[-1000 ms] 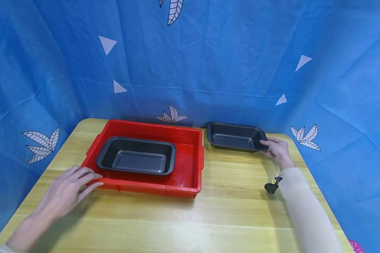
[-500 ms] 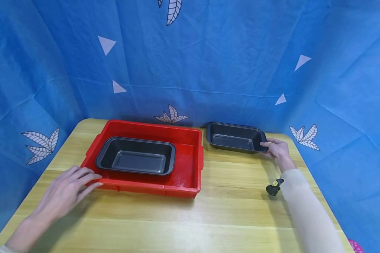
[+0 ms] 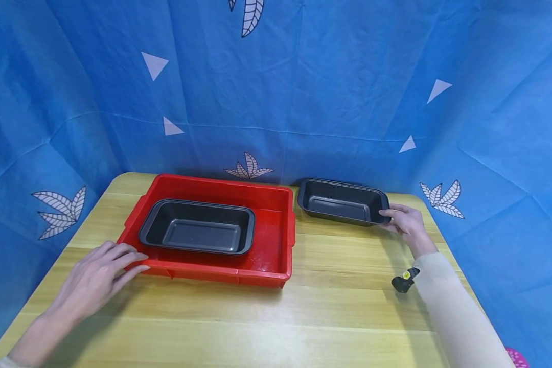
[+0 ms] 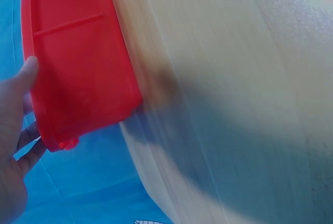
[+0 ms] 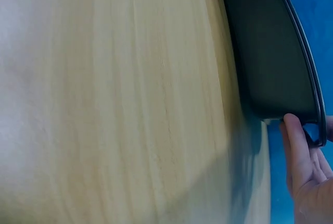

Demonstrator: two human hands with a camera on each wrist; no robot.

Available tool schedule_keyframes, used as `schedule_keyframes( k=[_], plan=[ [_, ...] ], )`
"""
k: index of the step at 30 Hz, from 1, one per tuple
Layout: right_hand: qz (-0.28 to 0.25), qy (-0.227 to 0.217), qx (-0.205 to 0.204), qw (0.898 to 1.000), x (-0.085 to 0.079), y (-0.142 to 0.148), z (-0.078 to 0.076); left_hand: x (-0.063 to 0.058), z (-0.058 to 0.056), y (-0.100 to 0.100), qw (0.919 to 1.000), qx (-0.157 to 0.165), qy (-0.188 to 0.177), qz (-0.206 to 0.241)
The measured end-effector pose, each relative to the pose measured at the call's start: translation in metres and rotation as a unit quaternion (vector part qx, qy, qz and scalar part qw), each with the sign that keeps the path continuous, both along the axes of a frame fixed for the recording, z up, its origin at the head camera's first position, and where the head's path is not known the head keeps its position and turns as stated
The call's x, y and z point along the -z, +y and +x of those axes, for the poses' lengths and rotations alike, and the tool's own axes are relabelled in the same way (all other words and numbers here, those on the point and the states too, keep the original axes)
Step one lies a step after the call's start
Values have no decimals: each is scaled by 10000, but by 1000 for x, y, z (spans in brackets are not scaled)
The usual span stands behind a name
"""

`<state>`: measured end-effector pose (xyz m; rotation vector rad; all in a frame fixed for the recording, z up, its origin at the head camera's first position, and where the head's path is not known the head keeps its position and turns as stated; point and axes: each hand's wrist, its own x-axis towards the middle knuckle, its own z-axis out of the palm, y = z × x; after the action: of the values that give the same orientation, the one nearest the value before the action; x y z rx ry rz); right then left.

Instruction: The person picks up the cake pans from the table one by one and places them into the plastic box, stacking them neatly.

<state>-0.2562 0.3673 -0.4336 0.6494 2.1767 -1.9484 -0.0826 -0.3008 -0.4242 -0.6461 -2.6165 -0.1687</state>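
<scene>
In the head view a black loaf pan (image 3: 340,201) is at the back right of the table, against the blue cloth. My right hand (image 3: 404,223) holds its right end. The thumb is over the rim and the fingers are under it, as the right wrist view shows with the pan (image 5: 270,41) from below. On the left is a red tray (image 3: 269,240), with a second loaf pan (image 3: 198,227) inside it. At the tray's front left corner my left hand (image 3: 96,276) holds the rim between thumb and fingers.
Everything stands on a pale wooden table (image 3: 257,327). A blue cloth (image 3: 276,92) with leaf and triangle prints hangs at the back and both sides. A small black device (image 3: 405,281) sits at my right wrist.
My right hand has shifted slightly to the right and nearer, and the right end of the pan has turned a little toward me. The left hand and the tray have stayed put.
</scene>
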Motion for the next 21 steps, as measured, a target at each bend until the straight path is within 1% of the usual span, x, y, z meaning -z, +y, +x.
schedule_keyframes(
  k=[5,13,18,21],
  plan=[
    [6,73,229,9997,1,-3,5,0,0,1,10000,-17,-36,11],
    [-55,218,761,9969,4,-11,14,0,0,0,10000,60,25,72],
    [-158,230,971,9949,4,-13,20,0,0,1,9999,57,96,103],
    [-310,227,1100,9932,3,-13,24,0,0,2,9998,69,137,106]
  ],
)
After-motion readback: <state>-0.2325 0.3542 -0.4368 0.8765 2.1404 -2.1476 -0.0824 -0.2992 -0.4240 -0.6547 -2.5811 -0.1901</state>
